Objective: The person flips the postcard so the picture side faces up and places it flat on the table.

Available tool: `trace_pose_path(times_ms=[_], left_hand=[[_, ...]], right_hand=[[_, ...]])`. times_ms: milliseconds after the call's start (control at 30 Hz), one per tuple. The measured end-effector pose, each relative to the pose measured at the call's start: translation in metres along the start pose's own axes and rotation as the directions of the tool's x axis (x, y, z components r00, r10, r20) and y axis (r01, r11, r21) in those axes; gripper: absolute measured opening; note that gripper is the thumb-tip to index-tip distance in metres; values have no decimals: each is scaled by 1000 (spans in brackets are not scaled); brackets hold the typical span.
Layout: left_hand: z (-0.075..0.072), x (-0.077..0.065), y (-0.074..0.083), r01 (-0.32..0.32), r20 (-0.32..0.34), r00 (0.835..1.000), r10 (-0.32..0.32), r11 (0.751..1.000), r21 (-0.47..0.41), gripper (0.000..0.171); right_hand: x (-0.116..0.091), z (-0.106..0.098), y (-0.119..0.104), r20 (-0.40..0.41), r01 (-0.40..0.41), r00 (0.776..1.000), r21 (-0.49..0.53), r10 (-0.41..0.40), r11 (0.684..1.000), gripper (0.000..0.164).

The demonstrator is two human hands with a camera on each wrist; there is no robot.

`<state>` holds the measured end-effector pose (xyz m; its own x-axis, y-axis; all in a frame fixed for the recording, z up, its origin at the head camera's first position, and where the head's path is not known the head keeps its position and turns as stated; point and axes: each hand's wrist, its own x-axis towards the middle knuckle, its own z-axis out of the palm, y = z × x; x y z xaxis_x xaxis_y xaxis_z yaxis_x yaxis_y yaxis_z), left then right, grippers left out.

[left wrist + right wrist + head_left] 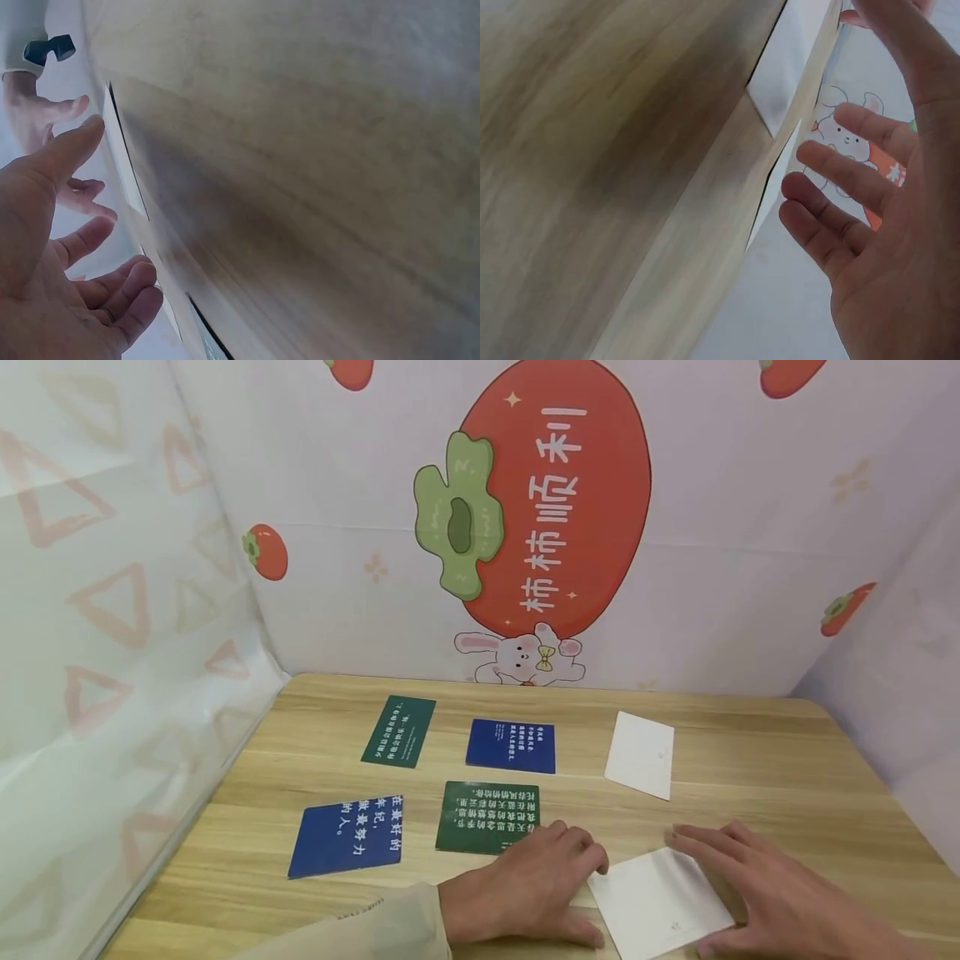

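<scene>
A white card (658,906) with a small dark mark near its lower edge lies on the table between the two hands. My left hand (534,885) is at the card's left side, its fingers loosely bent and its thumb spread apart. At the right side is my right hand (765,893), fingers extended over the upper corner and thumb by the lower one. The left wrist view shows the left hand (82,247) with nothing between thumb and fingers. Spread fingers also show on the right hand (877,195) in the right wrist view. Whether either hand touches the card, I cannot tell.
Beyond the hands lie a green card (487,817), a blue card (348,837), another green card (399,732), another blue card (512,746) and a second white card (640,755). The wooden table (780,760) ends at a printed backdrop (720,602).
</scene>
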<state>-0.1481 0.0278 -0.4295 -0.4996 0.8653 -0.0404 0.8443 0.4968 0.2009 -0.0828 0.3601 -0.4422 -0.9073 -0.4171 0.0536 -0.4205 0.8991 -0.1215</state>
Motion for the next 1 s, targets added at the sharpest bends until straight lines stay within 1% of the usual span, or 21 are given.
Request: trace_pose_path(times_ms=[100,133,200,267,400,500,633,733,833,1000], left_hand=[[1,0,1,-21,-9,1000,21,999,39,65],[1,1,0,-22,-9,1000,23,999,49,66],[1,2,-1,-20,-8,1000,20,998,65,67],[1,3,-2,-19,-13,1000,20,997,74,68],[3,3,-1,-40,-27,999,43,996,79,68],[6,4,2,-57,-29,998,60,995,86,70],[10,5,6,-69,-30,997,74,989,134,72],[10,5,8,-75,-31,996,81,982,174,73],[11,5,8,-73,-32,996,80,979,190,73],[11,6,7,-77,-21,996,81,983,169,70]], right_hand=[[-2,2,3,-20,35,999,13,-35,999,104],[-2,3,4,-19,42,999,16,-42,999,103],[-2,6,5,-42,73,997,17,-72,997,103],[-2,9,5,-40,71,997,19,-70,997,102],[-3,12,5,-83,96,992,13,-95,995,102],[-5,14,4,-152,128,980,-9,-128,992,100],[-5,17,2,-222,164,960,-52,-171,985,99],[-5,17,1,-246,165,952,-82,-180,983,98],[-4,18,0,-266,158,947,-98,-179,983,97],[-3,18,-2,-275,142,947,-109,-167,984,94]])
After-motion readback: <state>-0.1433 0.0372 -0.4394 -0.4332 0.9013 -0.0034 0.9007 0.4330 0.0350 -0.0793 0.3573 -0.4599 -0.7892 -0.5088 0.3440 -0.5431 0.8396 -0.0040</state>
